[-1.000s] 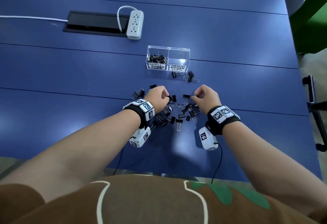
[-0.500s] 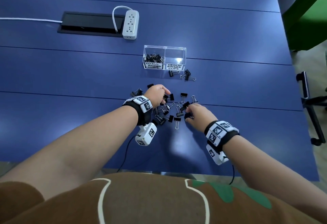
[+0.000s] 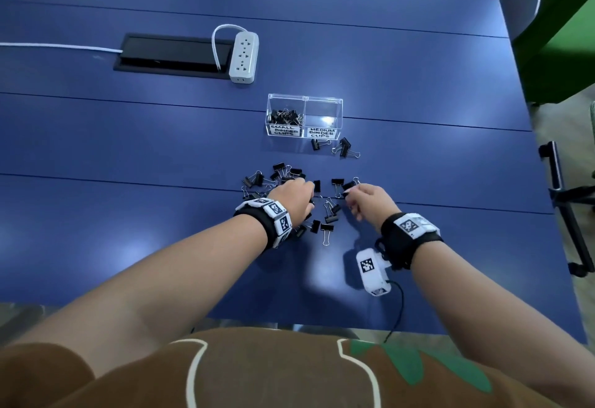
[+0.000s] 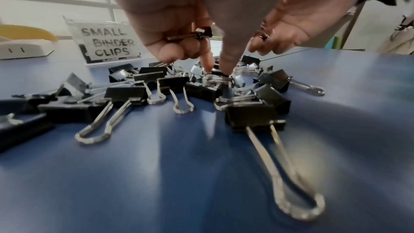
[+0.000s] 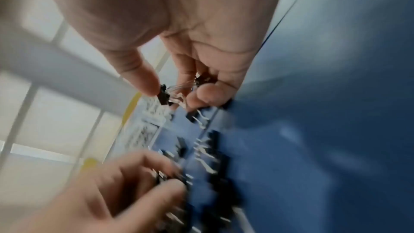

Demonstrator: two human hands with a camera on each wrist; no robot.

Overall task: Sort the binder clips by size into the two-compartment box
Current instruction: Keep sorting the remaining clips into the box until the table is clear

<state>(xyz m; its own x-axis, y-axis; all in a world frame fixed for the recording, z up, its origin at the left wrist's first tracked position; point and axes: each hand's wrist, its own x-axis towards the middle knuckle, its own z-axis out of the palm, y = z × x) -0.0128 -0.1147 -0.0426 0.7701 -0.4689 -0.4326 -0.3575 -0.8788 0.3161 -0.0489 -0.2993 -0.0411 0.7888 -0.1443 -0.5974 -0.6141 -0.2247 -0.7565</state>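
We're pinching small clips from the pile near-side of the box: left hand curling round one lying level, handles leftward, right hand gripping several, orientation blurred.
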